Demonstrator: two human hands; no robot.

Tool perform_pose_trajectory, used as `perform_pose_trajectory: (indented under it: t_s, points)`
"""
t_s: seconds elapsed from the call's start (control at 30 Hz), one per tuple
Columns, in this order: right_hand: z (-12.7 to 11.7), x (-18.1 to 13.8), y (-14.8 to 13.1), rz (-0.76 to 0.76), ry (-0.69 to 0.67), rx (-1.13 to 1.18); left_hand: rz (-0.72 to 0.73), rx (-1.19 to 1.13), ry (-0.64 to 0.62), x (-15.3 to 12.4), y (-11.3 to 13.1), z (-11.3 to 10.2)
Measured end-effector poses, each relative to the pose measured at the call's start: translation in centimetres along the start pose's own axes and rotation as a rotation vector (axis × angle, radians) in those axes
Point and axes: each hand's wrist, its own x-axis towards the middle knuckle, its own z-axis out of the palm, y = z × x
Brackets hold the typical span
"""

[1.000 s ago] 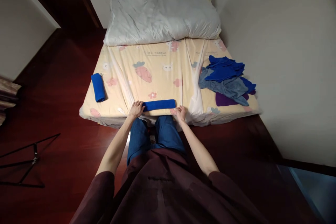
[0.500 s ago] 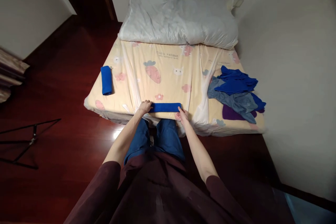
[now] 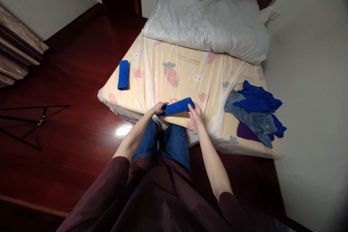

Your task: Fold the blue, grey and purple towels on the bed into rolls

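A blue towel [image 3: 177, 106], folded into a long narrow strip, is held between my two hands above the bed's front edge. My left hand [image 3: 159, 108] grips its left end, and my right hand [image 3: 195, 112] is closed on the right end, thumb on the near side. The strip tilts, its right end higher. Another blue towel, rolled up [image 3: 123, 75], lies by the bed's left edge. A loose pile of cloths rests at the right: a blue cloth [image 3: 258, 98], a grey-blue cloth [image 3: 257, 123] and a purple cloth [image 3: 246, 132].
The bed [image 3: 152, 79] has a yellow patterned sheet under a thin translucent cover. A bulky pale quilt [image 3: 206, 20] lies at its head. A black metal stand [image 3: 40, 122] is on the floor at the left, near a curtain [image 3: 19, 49]. A wall borders the right.
The folded blue towel has been lifted off the bed by both hands and tilted, right end up. The view has turned left, so the bed appears shifted right.
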Motion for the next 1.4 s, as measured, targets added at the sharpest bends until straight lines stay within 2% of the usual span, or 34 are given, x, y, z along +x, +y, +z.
perform_pose_trajectory:
  t_s: [0.1, 0.2, 0.33, 0.5, 0.73, 0.97, 1.13, 1.27, 1.4]
  points:
    - [2.1, -0.1, -2.2, -0.094, -0.073, -0.070, 0.046, -0.104, -0.004, -0.7, 0.1, -1.1]
    - [4.1, 0.2, -4.0, -0.170, -0.134, -0.102, 0.077, -0.099, -0.020, -1.7, 0.0, -2.4]
    - [7.1, 1.0, -5.9, -0.247, -0.199, -0.145, 0.072, -0.055, 0.052, -3.7, -0.8, -4.0]
    - [12.3, 3.2, -7.9, -0.352, -0.285, -0.229, -0.093, -0.066, 0.252, -6.2, -3.1, -6.1]
    - [21.6, 7.8, -9.5, -0.479, -0.321, -0.395, -0.395, -0.195, 0.579, -7.9, -7.7, -9.4]
    - [28.9, 10.2, -9.0, -0.486, -0.396, -0.472, -0.496, -0.209, 0.636, -8.3, -11.7, -11.7]
    - [31.7, 11.6, -8.8, -0.530, -0.415, -0.459, -0.525, -0.158, 0.649, -7.6, -13.6, -13.2]
    - [32.8, 12.5, -8.7, -0.565, -0.396, -0.465, -0.536, -0.136, 0.647, -6.8, -14.6, -14.2]
    - [33.4, 12.8, -7.8, -0.559, -0.403, -0.497, -0.544, -0.139, 0.630, -6.6, -15.4, -14.1]
